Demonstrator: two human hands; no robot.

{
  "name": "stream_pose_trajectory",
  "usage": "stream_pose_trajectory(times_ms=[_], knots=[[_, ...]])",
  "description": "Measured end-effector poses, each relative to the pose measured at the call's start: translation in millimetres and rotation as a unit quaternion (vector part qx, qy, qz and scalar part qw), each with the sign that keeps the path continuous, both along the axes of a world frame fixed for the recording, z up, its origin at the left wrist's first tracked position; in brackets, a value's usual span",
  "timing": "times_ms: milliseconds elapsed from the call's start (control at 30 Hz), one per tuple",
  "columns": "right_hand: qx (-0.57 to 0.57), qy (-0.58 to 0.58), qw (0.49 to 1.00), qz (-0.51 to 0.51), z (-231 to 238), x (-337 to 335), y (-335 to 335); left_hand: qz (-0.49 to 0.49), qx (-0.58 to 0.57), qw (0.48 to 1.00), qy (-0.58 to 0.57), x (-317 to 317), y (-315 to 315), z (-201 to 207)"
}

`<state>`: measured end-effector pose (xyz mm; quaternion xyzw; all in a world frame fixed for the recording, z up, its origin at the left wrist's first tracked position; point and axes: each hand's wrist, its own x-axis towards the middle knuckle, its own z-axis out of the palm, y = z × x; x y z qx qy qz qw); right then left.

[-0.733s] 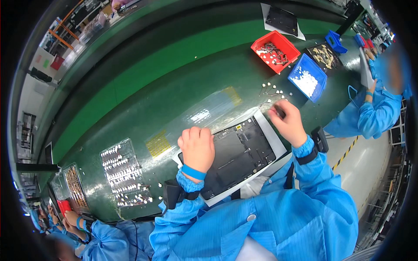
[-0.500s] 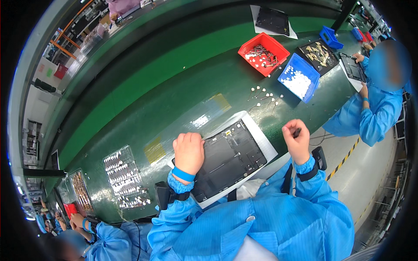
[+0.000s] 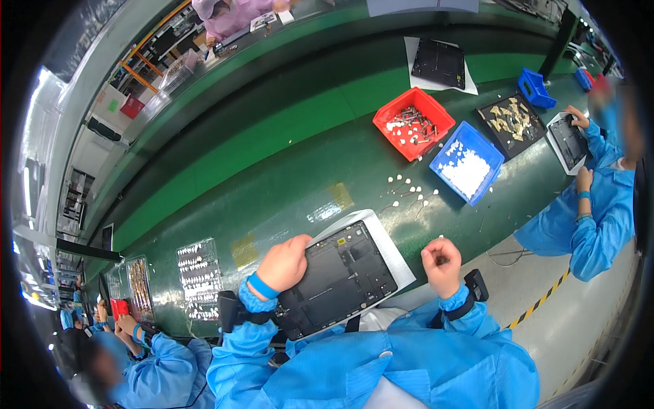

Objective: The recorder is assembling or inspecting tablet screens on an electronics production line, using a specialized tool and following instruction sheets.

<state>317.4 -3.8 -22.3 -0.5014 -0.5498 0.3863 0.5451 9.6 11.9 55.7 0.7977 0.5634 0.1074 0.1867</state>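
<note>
**Right hand drawn back from the scattered parts**

Compared with the earlier frames, the right hand (image 3: 443, 264) has been withdrawn from the small white parts (image 3: 409, 191) on the bench and is now raised off the green bench (image 3: 286, 184), clear of the device at its 9 o'clock. At the left, a tray of small parts (image 3: 197, 276) is seen lying on the bench. The left hand (image 3: 285, 262) is laid on the upper left corner of the open dark device (image 3: 340, 279), fingers curled over its edge and pressed on it. The device rests on a white sheet (image 3: 388, 245) at the bench's near edge. The right hand's fingers are closed in a loose fist; whether anything is pinched inside cannot be told. At 1 o'clock from the device stand a red bin (image 3: 436, 112) and a blue bin (image 3: 443, 146).
</note>
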Motion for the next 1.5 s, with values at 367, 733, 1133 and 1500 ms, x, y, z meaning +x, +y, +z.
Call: stream_pose_trajectory(times_ms=[367, 733, 1133, 1500], knots=[[-0.012, 0.020, 0.999, 0.048, 1.7, 8.1, 1.6, 0.069, 0.197, 0.978, 0.009, -66.2, 149.4, 80.0], [0.055, -0.084, 0.995, 0.029, 1.6, 2.4, 4.1, 0.259, 0.073, 0.955, 0.127, -138.9, 344.1, -14.6], [0.023, -0.014, 0.998, 0.058, 4.8, 8.6, -3.0, 0.213, 0.347, 0.910, 0.078, -94.3, 289.3, 45.8], [0.061, 0.052, 0.973, 0.217, 9.5, -22.2, 0.7, 0.074, 0.669, 0.636, -0.377, -39.5, -162.9, 201.3]])
